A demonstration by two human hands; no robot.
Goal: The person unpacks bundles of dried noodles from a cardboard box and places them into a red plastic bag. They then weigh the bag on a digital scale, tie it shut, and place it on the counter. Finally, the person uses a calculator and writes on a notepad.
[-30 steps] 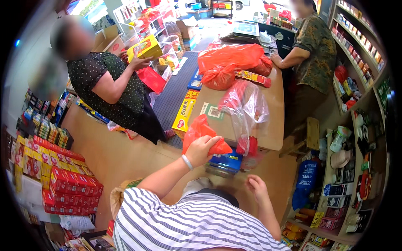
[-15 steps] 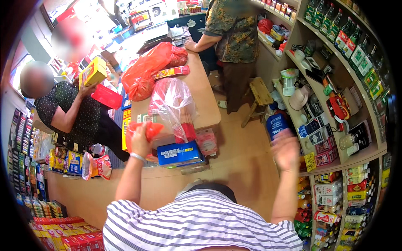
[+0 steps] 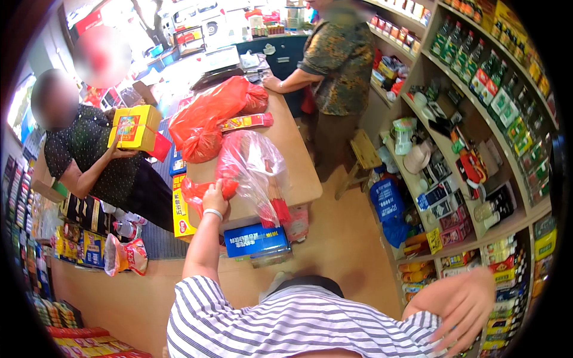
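Observation:
My left hand (image 3: 215, 200) is closed round a crumpled red plastic bag (image 3: 194, 192) at the near left corner of the counter. Just right of it lies a clear plastic bag (image 3: 250, 160) around bundles of thin sticks with red ends. Behind them a large, full red plastic bag (image 3: 209, 110) rests on the counter, beside a long red and yellow packet (image 3: 246, 122). Off to the lower right, close to my shoulder, my right hand (image 3: 462, 307) has its fingers stretched out and holds nothing.
Across the counter (image 3: 292, 149), a person holds a yellow box (image 3: 136, 128). Another person (image 3: 340, 65) leans a hand on its far right. Below stands a blue carton (image 3: 256, 238). A wooden stool (image 3: 363, 152) and stocked shelves (image 3: 418, 53) line the right.
My left hand has reached forward, bringing the red plastic bag down at the counter. My right hand has swung back toward my right shoulder. The person opposite has turned and lowered the yellow box.

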